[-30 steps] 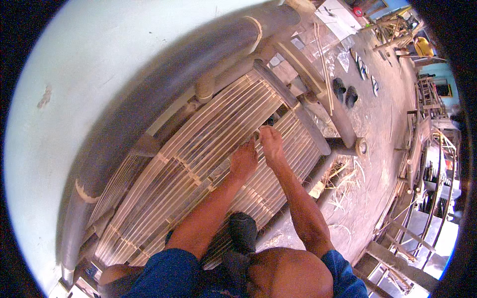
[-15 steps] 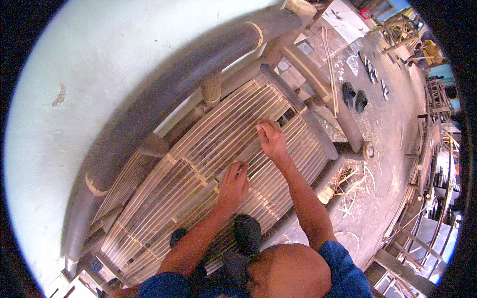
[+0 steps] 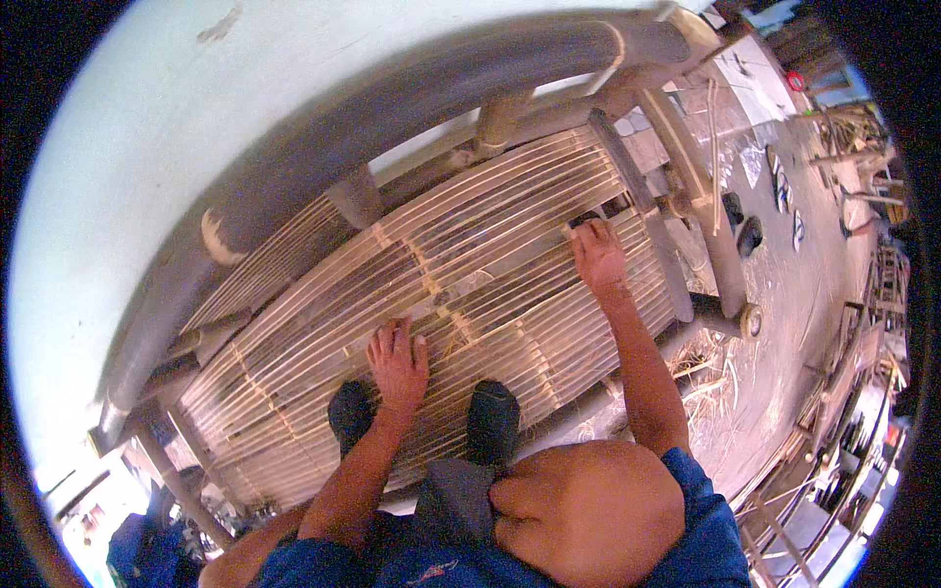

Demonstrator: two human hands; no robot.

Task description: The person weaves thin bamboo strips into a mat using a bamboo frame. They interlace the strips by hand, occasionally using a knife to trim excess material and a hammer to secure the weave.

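A bamboo bench seat [image 3: 323, 294] made of many thin slats spreads out below me. My left hand [image 3: 398, 370] rests on the slats with its fingers stretched out, near one end of a wider, flat bamboo strip [image 3: 510, 263]. At the strip's far right end, beside a dark gap [image 3: 616, 206] in the slats, the fingers of my right hand [image 3: 600, 260] are curled down and pressed together on it. The undersides of those fingertips are hidden. Pale cross bindings [image 3: 453, 318] run across the slats between my hands.
Thick dark bamboo poles [image 3: 392, 108] form the backrest against a pale wall [image 3: 147, 127]. My feet in dark coverings [image 3: 492, 416] stand on the seat, with my bent knee [image 3: 598, 510] between my arms. Sandals [image 3: 749, 237] and bamboo shavings [image 3: 711, 387] lie on the floor to the right.
My hands have moved apart: the left slid leftward along the slats, the right went to the strip's right end near the gap. The view has shifted, and both feet now show more fully.
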